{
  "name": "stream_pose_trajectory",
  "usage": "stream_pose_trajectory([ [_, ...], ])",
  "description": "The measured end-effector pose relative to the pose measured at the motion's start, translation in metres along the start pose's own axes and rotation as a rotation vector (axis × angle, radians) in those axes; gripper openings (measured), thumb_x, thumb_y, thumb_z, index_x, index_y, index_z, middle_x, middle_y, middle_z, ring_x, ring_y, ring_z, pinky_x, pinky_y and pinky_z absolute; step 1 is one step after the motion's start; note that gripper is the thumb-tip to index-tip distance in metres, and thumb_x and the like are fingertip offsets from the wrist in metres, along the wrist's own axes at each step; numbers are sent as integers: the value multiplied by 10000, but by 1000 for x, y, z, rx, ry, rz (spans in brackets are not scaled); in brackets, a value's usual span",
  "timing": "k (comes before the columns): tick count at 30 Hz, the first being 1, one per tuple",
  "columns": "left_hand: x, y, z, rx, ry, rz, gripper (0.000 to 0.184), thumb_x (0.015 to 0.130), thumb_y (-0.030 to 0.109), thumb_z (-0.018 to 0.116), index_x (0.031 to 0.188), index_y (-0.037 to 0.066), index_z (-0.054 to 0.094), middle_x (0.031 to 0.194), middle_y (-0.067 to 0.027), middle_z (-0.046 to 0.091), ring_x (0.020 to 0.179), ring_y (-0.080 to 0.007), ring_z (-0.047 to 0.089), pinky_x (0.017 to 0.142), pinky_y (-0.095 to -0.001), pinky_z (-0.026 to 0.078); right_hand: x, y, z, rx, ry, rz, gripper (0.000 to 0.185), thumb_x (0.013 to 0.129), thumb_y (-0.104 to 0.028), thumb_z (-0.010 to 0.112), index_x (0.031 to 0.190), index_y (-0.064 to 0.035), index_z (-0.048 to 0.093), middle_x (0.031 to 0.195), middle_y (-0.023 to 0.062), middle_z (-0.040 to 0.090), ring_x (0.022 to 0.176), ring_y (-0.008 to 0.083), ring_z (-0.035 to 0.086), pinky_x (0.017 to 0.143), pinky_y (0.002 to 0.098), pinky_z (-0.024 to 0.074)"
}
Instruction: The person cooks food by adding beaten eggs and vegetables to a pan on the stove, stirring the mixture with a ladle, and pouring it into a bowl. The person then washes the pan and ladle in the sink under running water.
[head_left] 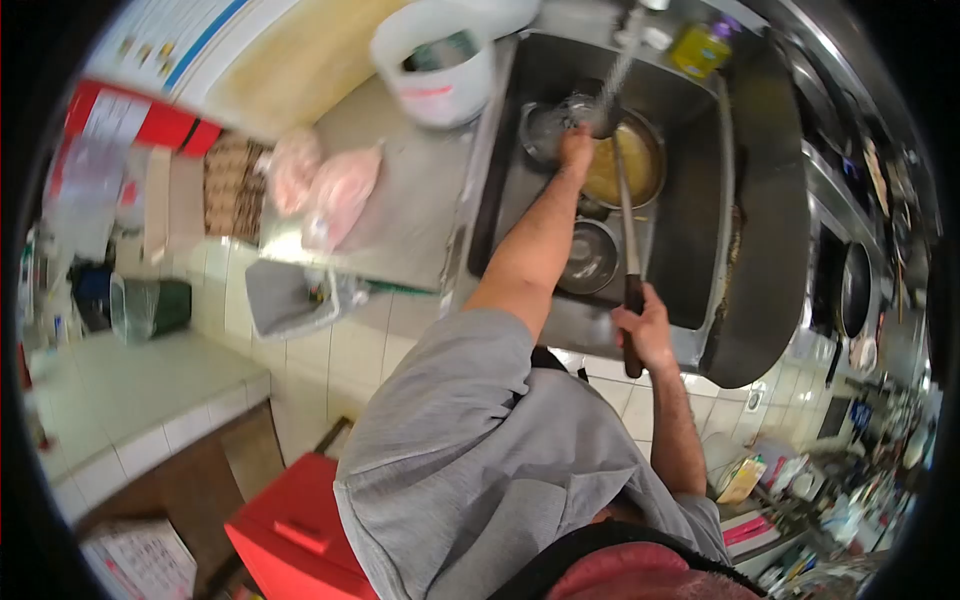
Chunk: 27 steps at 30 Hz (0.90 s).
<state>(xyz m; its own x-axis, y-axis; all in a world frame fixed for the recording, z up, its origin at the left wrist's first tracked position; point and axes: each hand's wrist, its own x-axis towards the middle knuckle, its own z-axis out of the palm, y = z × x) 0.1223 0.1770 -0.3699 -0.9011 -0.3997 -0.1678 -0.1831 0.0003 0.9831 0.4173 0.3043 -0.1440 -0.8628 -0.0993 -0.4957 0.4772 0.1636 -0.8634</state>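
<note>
My left hand reaches into the steel sink, beside the faucet's spring hose. Its fingers look closed at a shiny, blurred item whose shape I cannot make out. My right hand is wrapped round the dark handle of a long-handled metal utensil. The utensil's shaft runs over a round pan holding yellowish liquid; its far end is unclear. Nearer me in the sink lies a round metal bowl.
Left of the sink, a white tub and two pinkish plastic bags sit on the steel counter. A yellow soap bottle stands behind the sink. Below the counter is a lined bin; a red cabinet stands at the lower left.
</note>
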Motion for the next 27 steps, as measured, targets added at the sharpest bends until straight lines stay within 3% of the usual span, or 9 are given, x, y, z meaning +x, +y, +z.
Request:
stream_pose_trajectory([
  [3, -64, 42, -62, -323, -180, -220, 262, 850, 349, 574, 789, 98, 534, 650, -22, 521, 542, -134, 506, 427, -289, 400, -9, 4, 1, 7, -40, 16, 240, 717, -36, 589, 931, -18, 483, 592, 26, 495, 424, 113, 478, 380, 253, 375],
  [7, -127, 60, -116, -393, -152, -286, 202, 832, 280, 585, 807, 89, 521, 684, -17, 538, 537, -117, 492, 441, -285, 403, -25, 21, 12, -105, -28, 2, 237, 714, -44, 573, 929, -5, 479, 558, 29, 487, 408, 112, 463, 373, 250, 364],
  [11, -155, 61, -149, -422, -186, -330, 203, 807, 263, 606, 799, 82, 514, 661, -14, 535, 533, -115, 492, 436, -261, 396, -40, 42, 21, -232, 46, -19, 472, 718, -49, 562, 1167, 32, 442, 568, 32, 499, 406, 117, 463, 373, 251, 368],
  [13, -159, 57, -155, -512, -152, -304, 193, 775, 244, 618, 765, 75, 526, 646, -26, 539, 536, -116, 502, 436, -270, 390, -45, 53, 29, -328, 119, -73, 476, 712, -84, 571, 1164, 20, 464, 537, 19, 478, 392, 112, 450, 362, 245, 363],
  [17, -154, 53, -167, -382, -4, -180, 214, 684, 188, 629, 727, -21, 629, 729, -199, 634, 695, -281, 634, 640, -398, 481, -52, 54, 56, -417, 169, -52, 508, 695, -61, 553, 1183, 41, 455, 528, 25, 475, 387, 122, 453, 356, 251, 361],
  [19, -155, 60, -183, -344, -21, -105, 175, 725, 160, 587, 726, -14, 612, 619, -130, 599, 551, -222, 582, 532, -366, 472, -55, 47, 81, -425, 171, -32, 434, 709, -70, 555, 1120, 41, 475, 526, 33, 476, 375, 121, 444, 346, 254, 356],
  [21, -158, 78, -214, -477, -260, -314, 189, 734, 168, 579, 669, -7, 610, 633, -164, 614, 620, -277, 613, 619, -404, 480, -46, 59, 85, -464, 185, 31, 340, 720, -87, 568, 1029, 28, 486, 525, 36, 473, 367, 119, 432, 341, 255, 352],
  [23, -160, 75, -213, -320, -186, -104, 197, 723, 179, 588, 646, -1, 610, 673, -184, 627, 673, -308, 630, 636, -423, 482, -46, 51, 111, -461, 233, 76, 306, 715, -84, 574, 990, 12, 482, 524, 33, 460, 384, 127, 454, 348, 249, 352],
  [27, -167, 60, -201, -240, -263, -111, 204, 703, 204, 592, 686, 3, 625, 697, -196, 626, 698, -338, 626, 663, -421, 488, -37, 50, 131, -507, 270, 101, 347, 698, -68, 574, 1022, 18, 482, 514, 35, 458, 370, 127, 444, 345, 253, 354],
])
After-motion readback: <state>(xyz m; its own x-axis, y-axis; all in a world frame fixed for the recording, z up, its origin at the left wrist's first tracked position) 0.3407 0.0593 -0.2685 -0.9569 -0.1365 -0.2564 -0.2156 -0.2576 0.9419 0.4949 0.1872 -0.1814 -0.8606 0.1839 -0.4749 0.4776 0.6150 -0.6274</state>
